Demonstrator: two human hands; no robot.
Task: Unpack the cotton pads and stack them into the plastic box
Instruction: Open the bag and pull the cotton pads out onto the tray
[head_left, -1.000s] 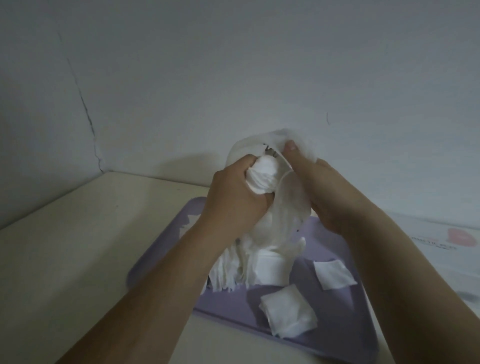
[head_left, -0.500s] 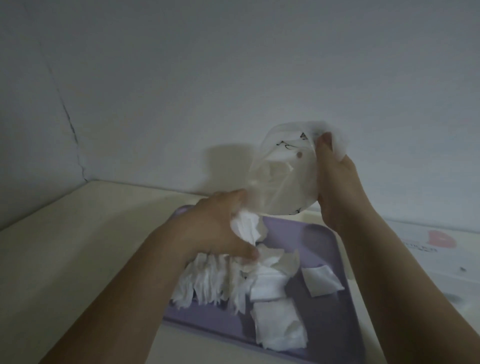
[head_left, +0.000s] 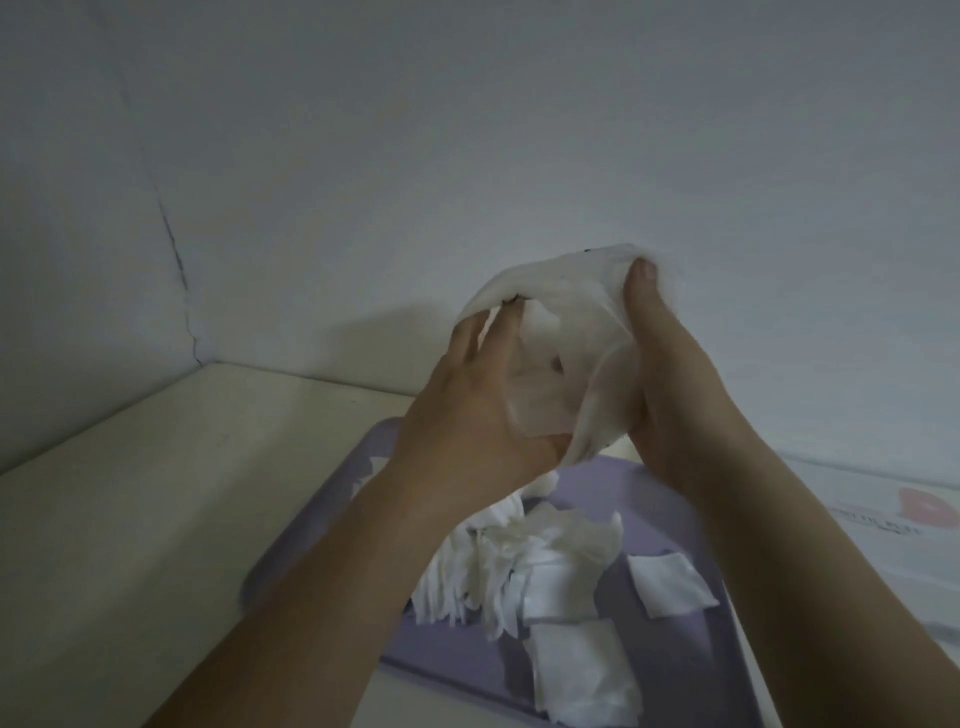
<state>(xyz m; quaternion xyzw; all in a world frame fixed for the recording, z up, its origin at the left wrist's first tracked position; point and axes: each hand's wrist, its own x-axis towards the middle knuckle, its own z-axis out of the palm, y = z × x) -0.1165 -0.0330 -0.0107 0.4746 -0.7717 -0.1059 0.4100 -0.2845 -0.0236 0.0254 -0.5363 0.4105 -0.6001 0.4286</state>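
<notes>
Right hand (head_left: 670, 395) grips the clear plastic bag (head_left: 561, 332) aloft; left hand (head_left: 483, 410) reaches into its mouth, fingers spread — cotton pads (head_left: 524, 561) lie heaped directly below on the purple tray (head_left: 670, 499).

surface: cream tabletop (head_left: 156, 519) | on it: lilac tray (head_left: 675, 519); right: possibly printed paper (head_left: 883, 530)

clear bag (head_left: 566, 332) held aloft, white cotton pads (head_left: 524, 571) heaped below

two hands (head_left: 467, 415), one bag (head_left: 566, 332), one tray (head_left: 670, 519)
</notes>
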